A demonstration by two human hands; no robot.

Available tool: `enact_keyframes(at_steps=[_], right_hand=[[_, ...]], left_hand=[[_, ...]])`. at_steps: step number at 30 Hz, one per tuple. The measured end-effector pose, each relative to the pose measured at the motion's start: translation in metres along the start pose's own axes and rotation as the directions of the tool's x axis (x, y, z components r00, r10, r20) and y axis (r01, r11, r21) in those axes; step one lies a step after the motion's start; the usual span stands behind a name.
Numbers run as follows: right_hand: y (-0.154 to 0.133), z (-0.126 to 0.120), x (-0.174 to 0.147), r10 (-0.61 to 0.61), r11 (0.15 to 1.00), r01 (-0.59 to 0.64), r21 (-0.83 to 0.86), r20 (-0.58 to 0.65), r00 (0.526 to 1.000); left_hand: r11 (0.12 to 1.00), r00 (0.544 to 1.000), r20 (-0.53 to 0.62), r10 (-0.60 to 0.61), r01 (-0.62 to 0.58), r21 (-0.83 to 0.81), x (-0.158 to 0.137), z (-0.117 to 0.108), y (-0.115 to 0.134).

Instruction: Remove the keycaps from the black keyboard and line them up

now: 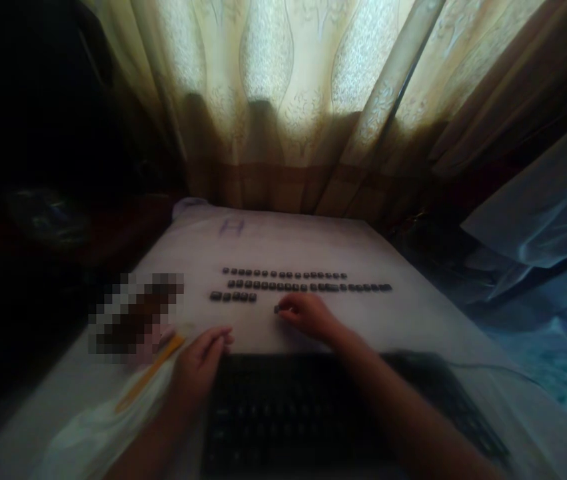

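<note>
The right hand pinches one small, boxy black key.
The key is at the fingertips, on the hand's left side, too tiny to show which way it points. Rows of keys run sideways on smooth, pale cloth. The left hand curls loosely by the flat keyboard; I can't tell if it's holding anything.

Light: glows through curtain | dim below curtain | near-black left of it | soft blur overall | pixelated patch below-left of curtain
</note>
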State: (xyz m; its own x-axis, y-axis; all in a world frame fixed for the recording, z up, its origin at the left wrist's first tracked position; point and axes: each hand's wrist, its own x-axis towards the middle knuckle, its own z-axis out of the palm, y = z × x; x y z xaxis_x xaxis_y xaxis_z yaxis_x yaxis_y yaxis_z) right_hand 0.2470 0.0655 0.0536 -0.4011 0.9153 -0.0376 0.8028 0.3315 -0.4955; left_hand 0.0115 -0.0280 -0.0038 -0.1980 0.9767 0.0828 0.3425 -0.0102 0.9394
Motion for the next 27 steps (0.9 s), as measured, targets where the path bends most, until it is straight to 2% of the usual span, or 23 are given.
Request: enact_keyframes(at_steps=[11, 17, 27], right_hand=[[-0.009, 0.020, 0.042, 0.001, 0.996, -0.006, -0.092, -0.057, 0.998], [-0.009, 0.028, 0.049, -0.002, 0.991, -0.006, -0.135, -0.059, 0.998], [-0.011, 0.027, 0.050, -0.021, 0.985, 0.014, -0.174, -0.042, 0.999]], left_hand=[[1.000, 1.000, 0.015, -0.010, 0.010, 0.006, 0.000, 0.000, -0.003], [1.000, 1.000, 0.017, -0.009, 0.009, 0.005, 0.001, 0.001, -0.003], [1.000, 1.000, 0.024, -0.018, 0.018, 0.007, -0.001, 0.000, 0.005]])
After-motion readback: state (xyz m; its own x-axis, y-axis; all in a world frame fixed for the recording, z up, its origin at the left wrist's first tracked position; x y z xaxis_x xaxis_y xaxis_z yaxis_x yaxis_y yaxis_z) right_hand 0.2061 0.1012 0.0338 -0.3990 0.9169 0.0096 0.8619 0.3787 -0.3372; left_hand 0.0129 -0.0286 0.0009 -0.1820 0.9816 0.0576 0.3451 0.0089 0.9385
